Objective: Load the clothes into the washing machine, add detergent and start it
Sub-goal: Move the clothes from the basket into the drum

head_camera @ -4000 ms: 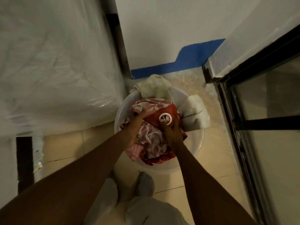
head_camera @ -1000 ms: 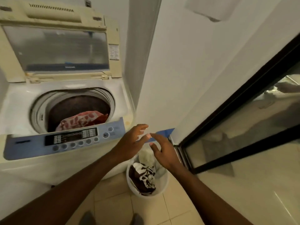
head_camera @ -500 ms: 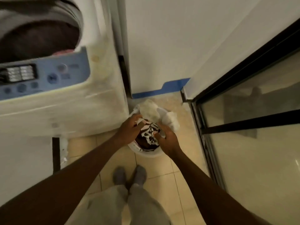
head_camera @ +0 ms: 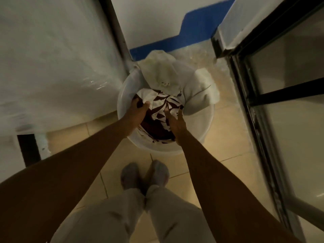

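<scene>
The washing machine (head_camera: pixel 57 64) fills the left side, its white front beside the bucket (head_camera: pixel 206 130) on the floor. Both bare arms reach straight down into the bucket. The left hand (head_camera: pixel 138 112) curls its fingers over the edge of the brown and white cloth (head_camera: pixel 157 123), thumb pressed on top. The right hand (head_camera: pixel 175 124) digs in alongside, fingers pushed into the folds. Pale towels (head_camera: pixel 163 72) hang over the far rim.

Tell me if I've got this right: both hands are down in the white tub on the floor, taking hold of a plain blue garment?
Not quite. The head view shows the left hand and right hand in the white tub on a dark brown garment with a white leaf pattern, not a plain blue one.
</scene>
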